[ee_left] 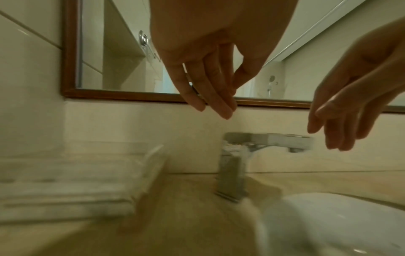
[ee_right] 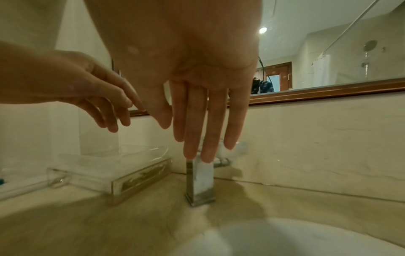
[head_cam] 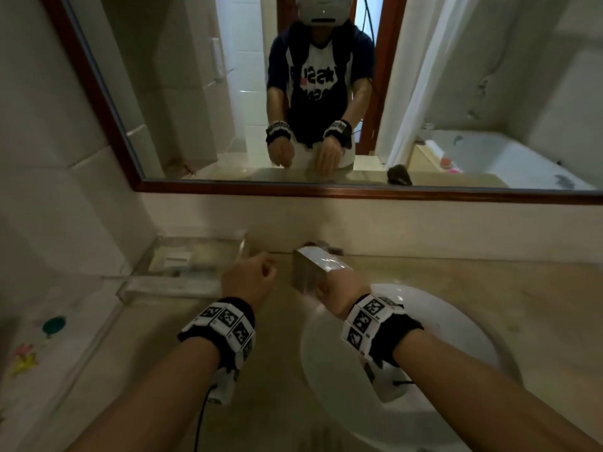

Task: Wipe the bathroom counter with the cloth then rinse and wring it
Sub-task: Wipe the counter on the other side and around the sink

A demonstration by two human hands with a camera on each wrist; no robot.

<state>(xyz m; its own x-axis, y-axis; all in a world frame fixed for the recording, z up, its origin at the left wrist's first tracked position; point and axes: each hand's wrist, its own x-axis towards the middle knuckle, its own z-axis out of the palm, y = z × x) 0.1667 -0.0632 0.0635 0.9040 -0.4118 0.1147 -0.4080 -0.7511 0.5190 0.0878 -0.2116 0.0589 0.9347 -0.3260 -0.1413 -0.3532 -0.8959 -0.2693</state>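
Note:
My left hand (head_cam: 251, 275) hovers over the beige counter (head_cam: 538, 288), just left of the square chrome faucet (head_cam: 316, 265). Seen from the left wrist, the left hand's fingers (ee_left: 219, 104) hang down, relaxed, holding nothing. My right hand (head_cam: 332, 288) is at the front end of the faucet spout, above the white sink (head_cam: 473, 337). In the right wrist view its fingers (ee_right: 197, 138) point straight down in front of the faucet (ee_right: 200, 181), empty; I cannot tell whether they touch it. Neither hand holds a cloth. A dark lump (head_cam: 398, 174) shows in the mirror.
A clear acrylic tray (head_cam: 182, 265) stands on the counter left of the faucet, against the wall. A wood-framed mirror (head_cam: 195, 93) runs above the backsplash and reflects a person. Small coloured items (head_cam: 54, 324) lie at the far left.

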